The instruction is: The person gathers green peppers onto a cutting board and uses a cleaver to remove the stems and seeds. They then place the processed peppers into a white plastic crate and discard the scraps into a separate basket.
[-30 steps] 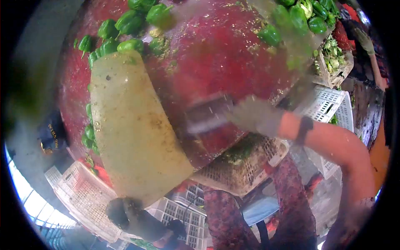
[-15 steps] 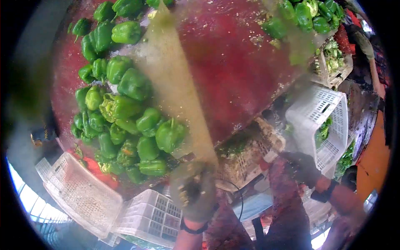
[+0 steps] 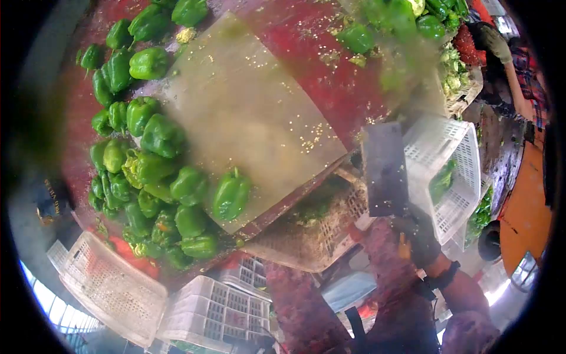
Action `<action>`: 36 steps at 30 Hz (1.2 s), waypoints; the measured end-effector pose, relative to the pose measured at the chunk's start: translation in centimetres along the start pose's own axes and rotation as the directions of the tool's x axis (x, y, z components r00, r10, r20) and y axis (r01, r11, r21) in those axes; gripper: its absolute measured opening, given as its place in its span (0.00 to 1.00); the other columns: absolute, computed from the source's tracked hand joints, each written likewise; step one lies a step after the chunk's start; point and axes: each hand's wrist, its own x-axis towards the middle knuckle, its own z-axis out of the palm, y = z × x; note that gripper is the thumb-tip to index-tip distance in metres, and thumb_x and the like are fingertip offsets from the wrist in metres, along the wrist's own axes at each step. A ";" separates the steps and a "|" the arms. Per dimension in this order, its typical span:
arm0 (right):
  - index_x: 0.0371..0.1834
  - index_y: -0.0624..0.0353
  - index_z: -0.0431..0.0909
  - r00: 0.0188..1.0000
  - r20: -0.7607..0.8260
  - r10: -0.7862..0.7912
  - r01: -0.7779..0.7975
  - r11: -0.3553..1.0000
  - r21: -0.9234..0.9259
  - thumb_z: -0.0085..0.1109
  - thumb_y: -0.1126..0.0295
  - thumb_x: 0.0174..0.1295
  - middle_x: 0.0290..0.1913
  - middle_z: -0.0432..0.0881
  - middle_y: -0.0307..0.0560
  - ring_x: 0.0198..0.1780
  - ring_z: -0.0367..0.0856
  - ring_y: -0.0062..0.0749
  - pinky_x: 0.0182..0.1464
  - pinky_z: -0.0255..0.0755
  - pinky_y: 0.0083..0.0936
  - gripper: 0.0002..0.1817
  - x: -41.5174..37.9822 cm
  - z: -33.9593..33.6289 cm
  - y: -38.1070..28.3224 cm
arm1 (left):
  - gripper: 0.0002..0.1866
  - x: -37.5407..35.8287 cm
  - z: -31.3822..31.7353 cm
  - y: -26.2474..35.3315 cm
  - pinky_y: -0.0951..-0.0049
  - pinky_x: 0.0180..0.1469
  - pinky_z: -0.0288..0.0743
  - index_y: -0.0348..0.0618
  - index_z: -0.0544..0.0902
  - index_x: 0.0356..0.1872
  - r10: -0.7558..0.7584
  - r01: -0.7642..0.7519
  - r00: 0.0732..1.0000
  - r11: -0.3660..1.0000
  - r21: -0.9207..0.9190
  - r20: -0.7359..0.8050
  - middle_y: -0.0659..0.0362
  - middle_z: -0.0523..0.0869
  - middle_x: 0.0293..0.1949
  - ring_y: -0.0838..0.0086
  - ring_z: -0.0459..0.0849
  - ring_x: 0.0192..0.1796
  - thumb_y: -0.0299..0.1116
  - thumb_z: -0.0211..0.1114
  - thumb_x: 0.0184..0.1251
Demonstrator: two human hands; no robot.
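My right hand [image 3: 417, 239], in a dark glove, is closed around the handle of a cleaver [image 3: 384, 171]. Its broad dark blade points up, beside the near right corner of a tan cutting board [image 3: 253, 112]. Pale seeds lie scattered over the board. One green bell pepper [image 3: 232, 194] rests on the board's near left part. Left of it spreads a heap of whole green bell peppers [image 3: 162, 135]. I cannot make out my left hand in this frame.
Under the board's front edge stands a dirty crate [image 3: 312, 245] with green scraps. White crates stand at lower left [image 3: 112, 286] and at right [image 3: 469, 177]. More peppers [image 3: 430, 26] lie at the far right, near another person's arm [image 3: 516, 82].
My left hand has left the board's near corner and dropped out of sight. The board now shows wider and turned. The cleaver's blade has come up into full view.
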 end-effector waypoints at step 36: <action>0.53 0.60 0.84 0.778 0.609 -0.154 0.497 0.743 -0.448 0.73 0.69 0.53 0.25 0.82 0.44 0.24 0.82 0.29 0.26 0.73 0.27 0.22 8.2 6.8 1.1 | 0.13 10.7 8.2 -6.7 0.63 0.38 0.82 0.38 0.83 0.49 0.258 -0.257 0.966 0.952 -0.164 -0.017 0.49 0.88 0.41 0.59 0.88 0.37 0.25 0.68 0.63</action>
